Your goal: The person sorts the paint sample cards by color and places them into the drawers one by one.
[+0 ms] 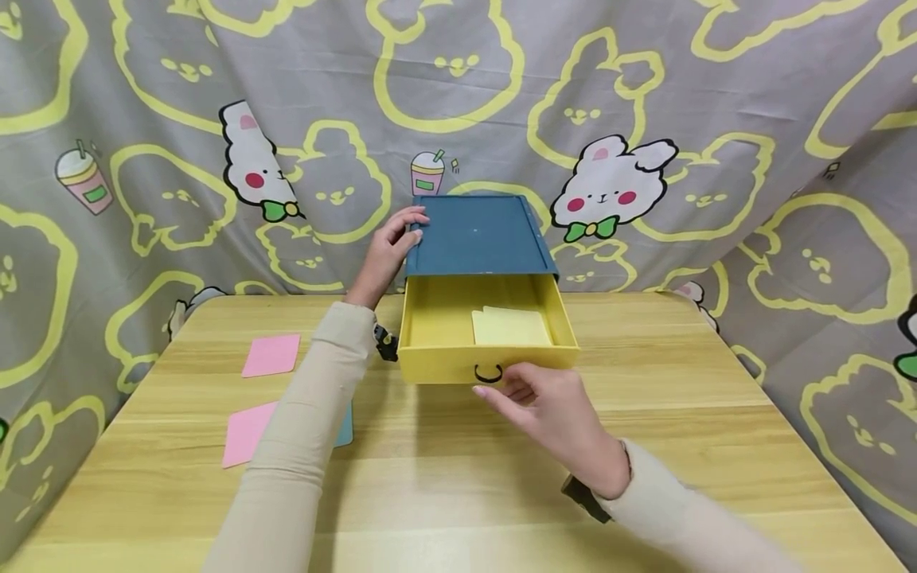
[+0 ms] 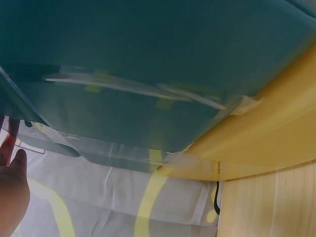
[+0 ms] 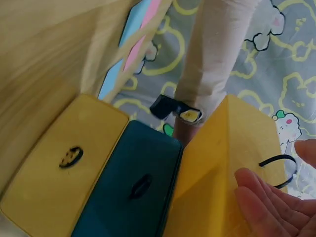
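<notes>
A drawer cabinet with a blue top stands at the back of the table. Its top yellow drawer is pulled out, and pale yellow sticky notes lie inside. My left hand rests on the cabinet's left upper edge; the left wrist view shows part of that hand by the blue side wall. At the drawer front, my right hand has its fingers beside the black loop handle. In the right wrist view, the thumb and fingers are apart, with nothing gripped between them.
Pink sticky notes lie on the table at left, and a blue one is partly hidden by the left sleeve. Below the pulled-out drawer are a shut blue drawer and a shut yellow drawer. A patterned curtain hangs behind.
</notes>
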`<action>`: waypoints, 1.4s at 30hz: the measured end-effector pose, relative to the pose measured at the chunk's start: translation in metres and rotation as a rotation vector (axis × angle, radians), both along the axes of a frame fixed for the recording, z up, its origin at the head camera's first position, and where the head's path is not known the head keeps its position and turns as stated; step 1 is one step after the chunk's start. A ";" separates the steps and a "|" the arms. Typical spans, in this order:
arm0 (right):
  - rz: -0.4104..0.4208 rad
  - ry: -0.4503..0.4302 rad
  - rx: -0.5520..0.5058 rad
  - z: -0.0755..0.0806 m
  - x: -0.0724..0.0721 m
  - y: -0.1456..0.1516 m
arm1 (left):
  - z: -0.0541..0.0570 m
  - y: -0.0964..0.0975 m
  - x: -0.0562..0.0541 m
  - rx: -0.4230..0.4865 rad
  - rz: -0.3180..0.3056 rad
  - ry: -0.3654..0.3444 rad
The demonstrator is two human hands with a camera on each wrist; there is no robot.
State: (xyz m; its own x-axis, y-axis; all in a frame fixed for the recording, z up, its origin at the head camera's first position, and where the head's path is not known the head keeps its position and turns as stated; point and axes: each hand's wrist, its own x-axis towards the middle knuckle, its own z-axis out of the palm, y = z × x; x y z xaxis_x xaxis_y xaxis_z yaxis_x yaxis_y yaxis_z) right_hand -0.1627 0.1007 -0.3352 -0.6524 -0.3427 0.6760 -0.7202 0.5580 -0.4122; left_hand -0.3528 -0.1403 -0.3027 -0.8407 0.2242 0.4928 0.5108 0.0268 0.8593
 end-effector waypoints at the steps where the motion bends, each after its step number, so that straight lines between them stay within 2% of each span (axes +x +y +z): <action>1: -0.011 0.026 0.010 -0.001 -0.001 -0.001 | 0.000 0.000 0.000 -0.003 0.001 -0.001; 8: -0.036 0.241 -0.014 -0.008 -0.008 -0.009 | 0.001 0.002 -0.001 -0.007 0.005 0.008; 12: -0.040 0.294 -0.052 -0.011 -0.011 -0.012 | 0.002 0.002 -0.001 0.000 0.002 0.010; 20: -0.035 0.251 -0.154 -0.020 -0.023 -0.017 | 0.001 0.001 -0.002 0.000 0.012 0.011; 27: -0.113 0.259 -0.127 -0.022 -0.043 -0.021 | -0.015 -0.002 -0.019 0.022 0.028 0.016; 30: -0.143 0.264 -0.126 -0.024 -0.054 -0.023 | -0.016 -0.001 -0.021 0.025 0.022 0.005; 37: -0.191 0.251 -0.149 -0.028 -0.077 -0.029 | 0.000 0.002 0.000 0.007 0.016 -0.017; 42: -0.231 0.232 -0.143 -0.032 -0.091 -0.033 | 0.001 0.002 0.002 0.016 0.010 -0.013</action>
State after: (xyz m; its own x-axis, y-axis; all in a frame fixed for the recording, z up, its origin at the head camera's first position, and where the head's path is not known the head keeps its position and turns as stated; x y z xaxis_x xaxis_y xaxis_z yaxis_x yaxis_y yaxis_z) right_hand -0.2539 0.0678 -0.3674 -0.5255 -0.0949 0.8455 -0.6650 0.6657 -0.3386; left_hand -0.3505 -0.1382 -0.3017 -0.8492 0.2084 0.4852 0.4994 0.0181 0.8662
